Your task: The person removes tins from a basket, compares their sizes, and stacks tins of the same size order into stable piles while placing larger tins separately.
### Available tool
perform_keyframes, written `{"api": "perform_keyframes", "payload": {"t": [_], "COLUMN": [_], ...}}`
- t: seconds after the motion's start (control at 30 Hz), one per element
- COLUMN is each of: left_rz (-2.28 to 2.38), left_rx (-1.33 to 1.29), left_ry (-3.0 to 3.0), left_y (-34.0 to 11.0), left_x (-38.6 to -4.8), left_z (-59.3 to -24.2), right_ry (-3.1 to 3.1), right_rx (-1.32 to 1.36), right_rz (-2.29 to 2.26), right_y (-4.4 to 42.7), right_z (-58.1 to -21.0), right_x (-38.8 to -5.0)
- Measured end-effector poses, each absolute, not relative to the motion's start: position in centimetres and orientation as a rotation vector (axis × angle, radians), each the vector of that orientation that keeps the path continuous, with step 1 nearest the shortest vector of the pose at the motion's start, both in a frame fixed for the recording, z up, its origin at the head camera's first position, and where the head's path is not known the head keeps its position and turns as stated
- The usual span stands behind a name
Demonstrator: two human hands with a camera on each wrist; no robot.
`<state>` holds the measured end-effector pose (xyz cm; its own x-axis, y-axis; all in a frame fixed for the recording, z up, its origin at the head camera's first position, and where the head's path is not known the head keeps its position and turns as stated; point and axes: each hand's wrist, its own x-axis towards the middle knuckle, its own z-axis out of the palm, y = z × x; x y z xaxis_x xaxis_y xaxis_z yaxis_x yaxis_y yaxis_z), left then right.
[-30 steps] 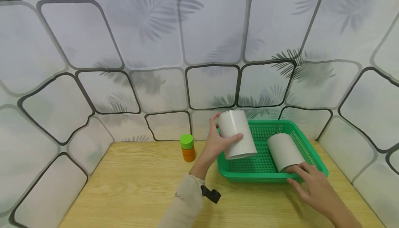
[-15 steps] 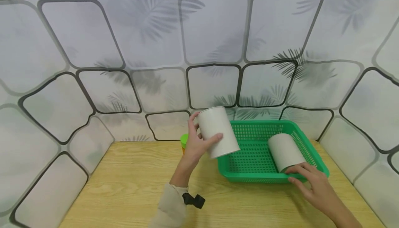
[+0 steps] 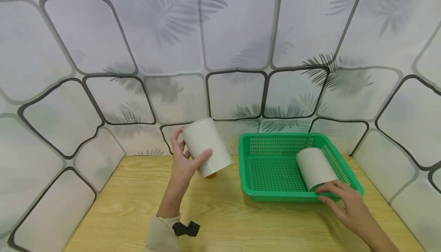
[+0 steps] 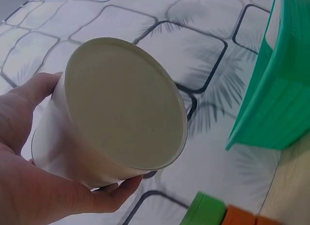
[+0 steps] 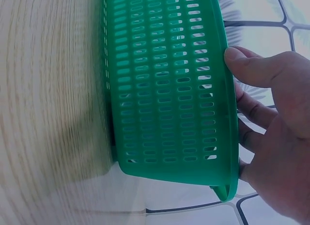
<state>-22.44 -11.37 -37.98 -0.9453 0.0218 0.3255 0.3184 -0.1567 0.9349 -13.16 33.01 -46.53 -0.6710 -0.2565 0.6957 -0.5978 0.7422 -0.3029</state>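
My left hand (image 3: 184, 166) grips a white cylindrical canister (image 3: 206, 144) in the air above the table, left of the basket. The canister is tilted, and in the left wrist view its flat round end (image 4: 126, 104) faces the camera. My right hand (image 3: 348, 202) holds the near rim of a green plastic basket (image 3: 275, 193), its thumb (image 5: 242, 67) on the outer side and the other fingers over the rim. Inside the basket, at its right side, a second white cylinder (image 3: 314, 166) lies on its side, close to my right fingers.
Behind the held canister stands a small bottle, mostly hidden in the head view; its green lid (image 4: 203, 210) and orange body show in the left wrist view. The wooden table (image 3: 138, 198) ends at a patterned wall covering (image 3: 234, 95) behind and at both sides.
My left hand has carried the canister leftward, from over the basket's left edge to in front of the small bottle, tilting it more. My right hand has stayed at the basket rim.
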Motion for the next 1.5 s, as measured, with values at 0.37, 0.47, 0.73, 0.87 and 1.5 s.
{"api": "perform_keyframes", "payload": {"t": [0.37,0.47,0.73,0.87,1.5], "left_rz": [-2.177,-2.265,-2.475,-2.498,-1.907], "left_rx": [-0.252,-0.225,-0.084,-0.012,0.079], "left_ry": [-1.789,-1.713,-1.496,-1.429,-1.632], "left_y": [-16.2,-17.1,-18.3,-18.9,-20.2], "left_x": [-22.3,-22.4,-22.7,-22.8,-25.6], "left_z": [-39.0,-39.2,-39.4,-39.5,-44.5], "right_ry": [-2.325,-2.329,-2.337,-2.338,-2.308], "right_rx": [0.624,0.622,0.615,0.617,0.650], "right_rz": [0.699,0.694,0.677,0.673,0.678], "right_y": [32.9,32.9,33.0,32.9,33.3], "right_z": [-46.3,-46.3,-46.6,-46.6,-46.5], "right_x": [-13.1,-13.1,-13.2,-13.3,-13.5]}}
